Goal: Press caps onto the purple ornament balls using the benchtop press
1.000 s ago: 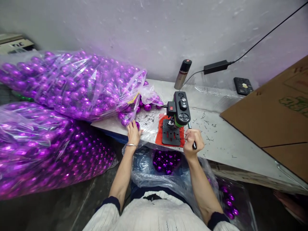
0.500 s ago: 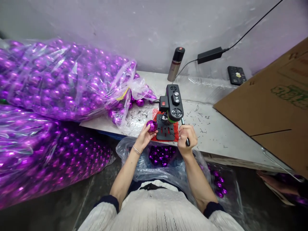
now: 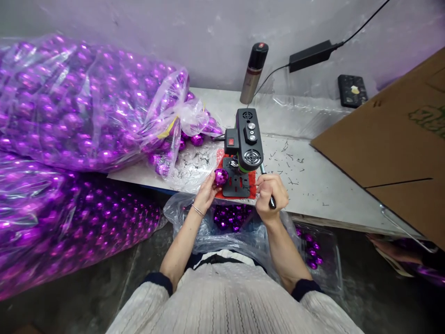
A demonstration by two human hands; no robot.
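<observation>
My left hand (image 3: 206,191) pinches a shiny purple ball (image 3: 220,176) at the left edge of a small black bench drill press (image 3: 246,144). The press stands on a black base plate over a red mat (image 3: 219,163) on the white table (image 3: 313,185). My right hand (image 3: 273,192) is closed round the press's black lever handle (image 3: 271,202), to the right of the base. An open plastic bag of purple balls (image 3: 229,218) rests in my lap, below the table edge.
Two large clear bags of purple balls (image 3: 86,102) are piled at the left, the lower bag (image 3: 69,218) under the table edge. A spray can (image 3: 253,74), a power adapter (image 3: 309,54) and a black device (image 3: 352,90) lie by the wall. Brown cardboard (image 3: 389,139) covers the right side. Dark shavings litter the table.
My left hand left the loose balls by the torn bag, picked up one purple ball and brought it right to the press base. My right hand stayed on the lever.
</observation>
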